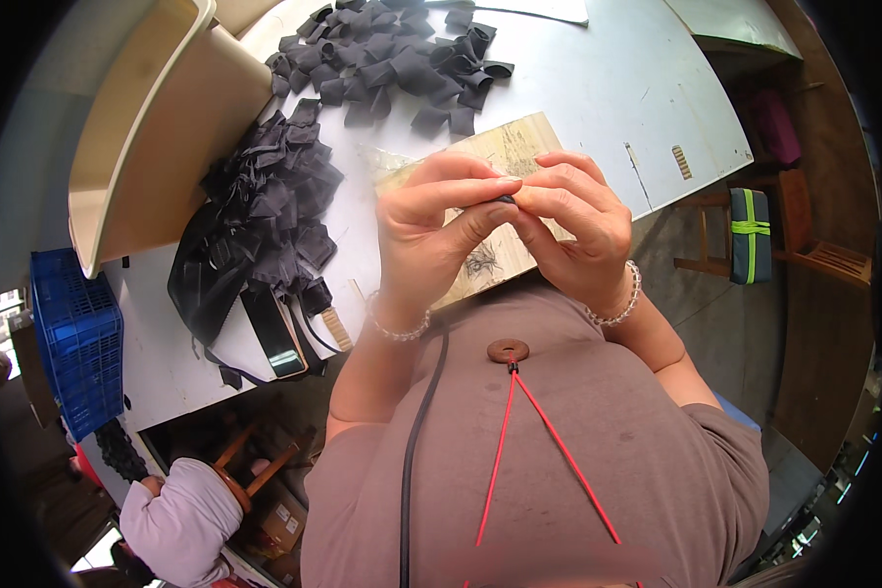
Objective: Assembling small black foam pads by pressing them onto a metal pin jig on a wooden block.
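My left hand (419, 218) and my right hand (586, 223) meet above a wooden board (529, 139) on the white table. Both are closed, thumbs and fingertips pinching a small piece of black fabric (505, 199) between them. Most of that piece is hidden behind my fingers. Dark scribble-like marks or loose threads show on the board below. Beyond my hands lies a loose heap of folded black fabric pieces (382, 64). A denser pile of similar black pieces (279, 186) lies to the left of my left hand.
At the left stand a large beige bin (171, 127) and a blue plastic crate (73, 338). A phone (274, 333) lies near the table's front edge. To the right is a stool with a green-strapped dark cushion (752, 235). Another person (181, 519) sits at lower left.
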